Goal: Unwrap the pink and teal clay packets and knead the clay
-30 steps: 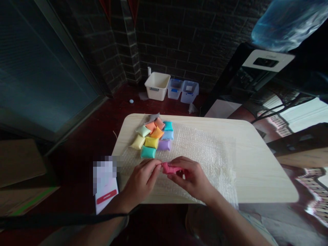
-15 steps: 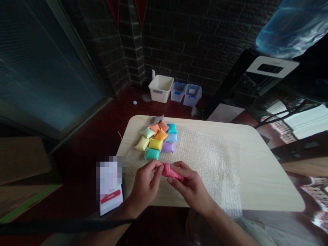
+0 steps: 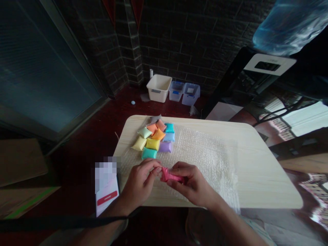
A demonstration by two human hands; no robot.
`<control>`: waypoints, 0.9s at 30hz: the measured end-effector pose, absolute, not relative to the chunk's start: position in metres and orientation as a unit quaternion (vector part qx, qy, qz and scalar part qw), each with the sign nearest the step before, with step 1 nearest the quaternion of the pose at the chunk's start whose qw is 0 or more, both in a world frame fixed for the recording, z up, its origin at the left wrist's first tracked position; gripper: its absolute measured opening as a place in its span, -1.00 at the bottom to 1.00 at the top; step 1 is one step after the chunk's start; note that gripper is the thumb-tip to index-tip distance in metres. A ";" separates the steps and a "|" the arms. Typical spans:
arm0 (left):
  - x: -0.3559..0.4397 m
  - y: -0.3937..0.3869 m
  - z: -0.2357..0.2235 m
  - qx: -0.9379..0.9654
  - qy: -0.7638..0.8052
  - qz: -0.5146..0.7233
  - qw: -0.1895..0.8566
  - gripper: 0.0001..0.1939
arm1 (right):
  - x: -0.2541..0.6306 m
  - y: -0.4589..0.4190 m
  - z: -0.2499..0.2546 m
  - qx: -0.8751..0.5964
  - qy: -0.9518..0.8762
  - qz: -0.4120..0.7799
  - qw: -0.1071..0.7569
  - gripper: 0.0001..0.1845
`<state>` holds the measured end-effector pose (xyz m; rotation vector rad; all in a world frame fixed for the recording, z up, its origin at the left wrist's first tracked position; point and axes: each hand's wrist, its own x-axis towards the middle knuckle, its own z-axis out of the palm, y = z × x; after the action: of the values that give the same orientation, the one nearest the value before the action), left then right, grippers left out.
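Observation:
A pink modelling clay piece [image 3: 166,175], wider and folded at its left end and narrowing to the right, is held above the near edge of the table. My right hand [image 3: 188,179] is closed around its narrow end, thumb and fingers on opposite sides. At the wide end, my left hand [image 3: 142,179] pinches the clay's edge between thumb and forefinger. Just beyond my hands lie several small pillow-shaped clay packets: a teal packet [image 3: 149,153] nearest, a yellow packet [image 3: 152,144] and a purple packet [image 3: 165,147] behind it, with orange, blue, green and grey ones farther back.
Bubble wrap [image 3: 205,153] covers the middle of the pale wooden table [image 3: 266,171]. A phone [image 3: 106,191] with a lit screen is by the left edge. On the floor beyond stand a white basket [image 3: 159,92] and two clear bins [image 3: 191,95]. A water dispenser [image 3: 269,65] rises at right.
My fingers have shifted on the pink clay, which tilted down to the right and then levelled somewhat. The view has swayed slightly. The packets have stayed in place.

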<state>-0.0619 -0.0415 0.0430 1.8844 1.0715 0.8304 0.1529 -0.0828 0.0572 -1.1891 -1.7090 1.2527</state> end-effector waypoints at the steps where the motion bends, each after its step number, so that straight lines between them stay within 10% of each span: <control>1: -0.062 -0.041 0.043 0.746 0.423 0.327 0.397 -0.73 | 0.155 -0.082 0.059 -0.455 -0.666 0.484 0.339 -0.81; 27: -0.062 -0.041 0.044 0.650 0.433 0.333 0.528 -0.70 | 0.149 -0.086 0.060 -0.446 -0.647 0.508 0.353 -0.74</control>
<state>-0.0621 -0.0408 0.0436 1.5534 1.0344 0.7965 0.1492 -0.0864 0.0598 -1.1540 -1.6746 1.3129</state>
